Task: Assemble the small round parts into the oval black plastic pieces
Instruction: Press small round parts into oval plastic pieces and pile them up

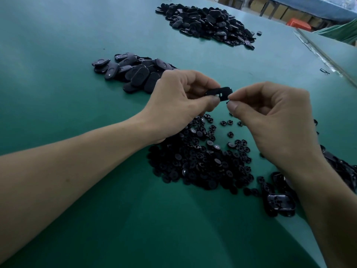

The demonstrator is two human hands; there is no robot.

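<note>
Black plastic is held up between the two hands, above the green table (pixel 77 55). An oval piece (pixel 220 92) is pinched at one end between the thumb and curled fingers of the left hand (pixel 179 101). Its long axis is laid across from left to right, so its free end points straight at the right hand (pixel 274 120). An opening is seen in the face of the piece, near that free end. The right hand is closed to a fine pinch, with thumb tip and forefinger tip pressed together just beside the free end and slightly below it. Whether they touch the piece cannot be told. Only a dark sliver is seen in the pinch. It is judged to be a small round part (pixel 228 101), and the rest of it is hidden by the fingertips. The right hand is the nearer one to the opening. The next move is judged to be a short carry leftward and upward, with the part then pressed in while the piece is steadied by the left hand. A heap of round parts (pixel 202 157) is spread on the table below both hands, and a heap of oval pieces (pixel 135 72) is piled just beyond the left hand.
</note>
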